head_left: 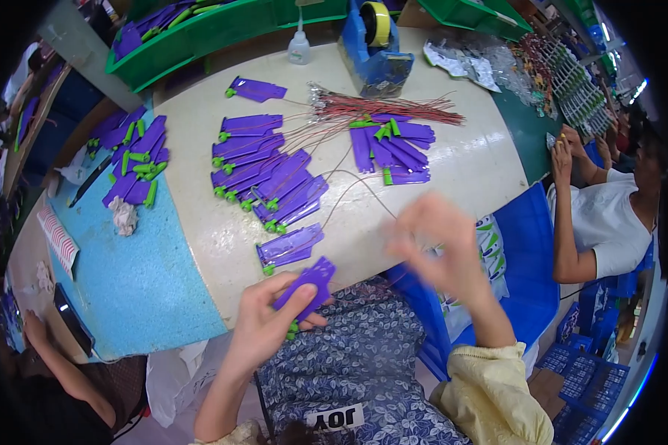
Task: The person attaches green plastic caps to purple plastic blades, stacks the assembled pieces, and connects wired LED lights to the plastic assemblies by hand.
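Note:
My left hand (pixel 271 315) pinches a flat purple plastic piece (pixel 310 284) with a green end, held above my lap at the table's near edge. To the right, my right hand (pixel 438 241) is raised and smeared by motion, so its grip does not show clearly. A thin wire (pixel 358 178) arcs across the table toward its fingers. One purple piece with a green tip (pixel 292 246) lies just beyond my left hand. Farther off, a row of similar purple pieces (pixel 249 152) has wires running to a bundle of red and black wires (pixel 393 107).
More purple and green pieces lie in a right-hand pile (pixel 393 152) and on the blue mat (pixel 178 274). Behind stand a green bin (pixel 193 48), a small bottle (pixel 298 48) and a blue tape dispenser (pixel 375 67). A blue crate (pixel 531 252) stands at right; people sit at both sides.

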